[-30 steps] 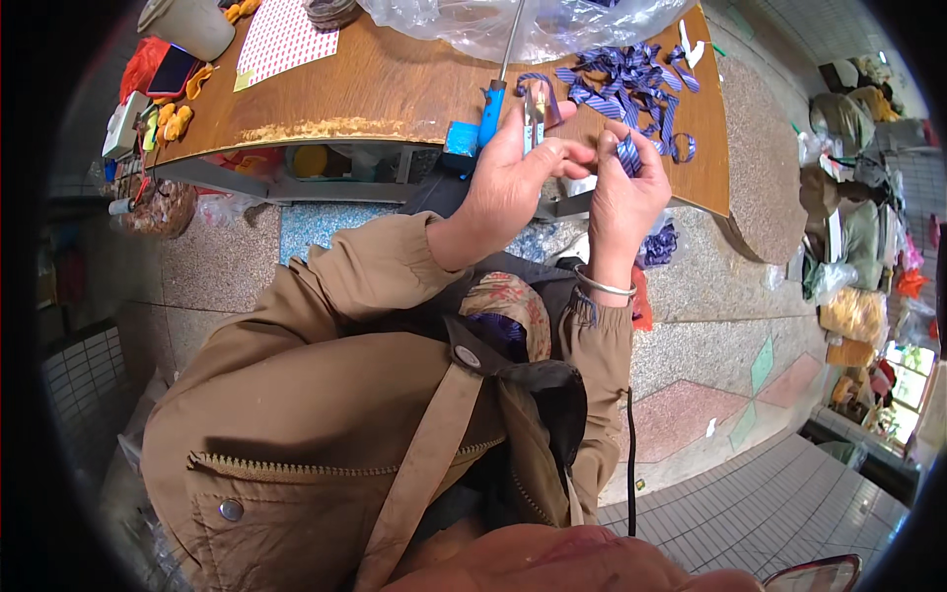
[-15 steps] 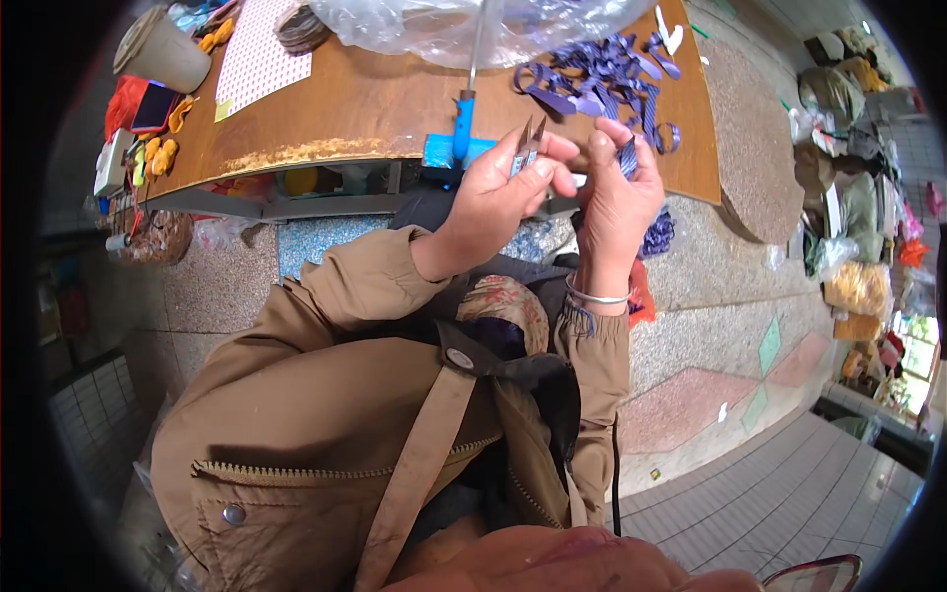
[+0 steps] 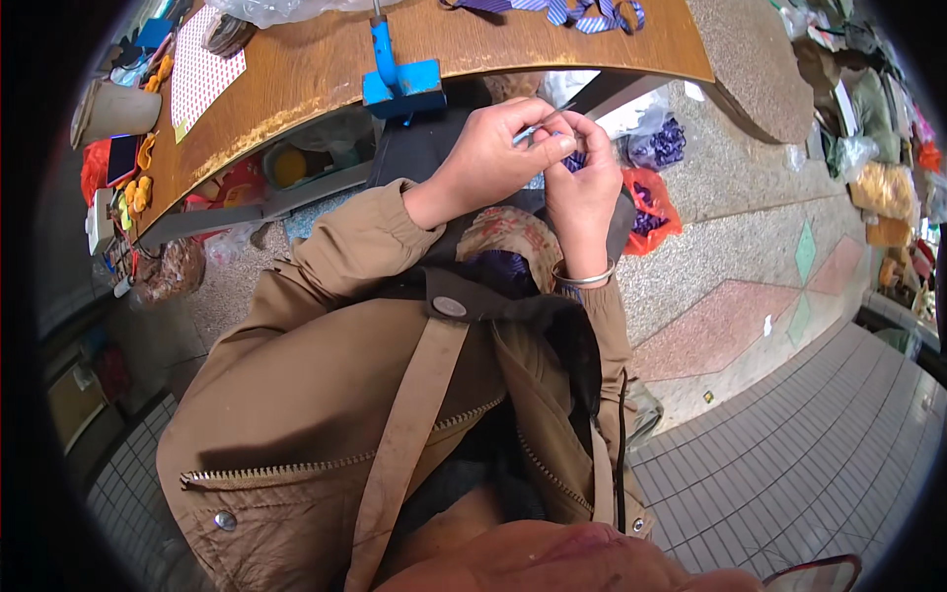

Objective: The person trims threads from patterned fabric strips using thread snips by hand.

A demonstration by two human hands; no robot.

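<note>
— Where are the snips (image 3: 523, 135) kept?
— In the left hand (image 3: 485, 153), by whose fingers they are gripped and mostly covered.

— And the right hand (image 3: 584, 200)?
— It is held just beside the left, its fingers curled in, and a bit of purple ribbon (image 3: 573, 159) appears to be pinched there.

— How far has the work been taken?
— One piece is judged to be in progress. Whether it has been cut cannot be told, as it is hidden by fingers. More striped ribbons (image 3: 560, 12) are spread on the counter (image 3: 296, 84), well ahead of the right hand; whether those are finished cannot be told.

— Which way are the snips pointed?
— Away from the body and rightward; their long axis is slanted from the left hand's grip toward the space ahead of the right hand.

— What else is found around?
— A blue clamp (image 3: 404, 89) is fixed at the counter's edge, ahead and left of the left hand. A red plastic bag (image 3: 643, 242) is seen to the right hand's right.
</note>
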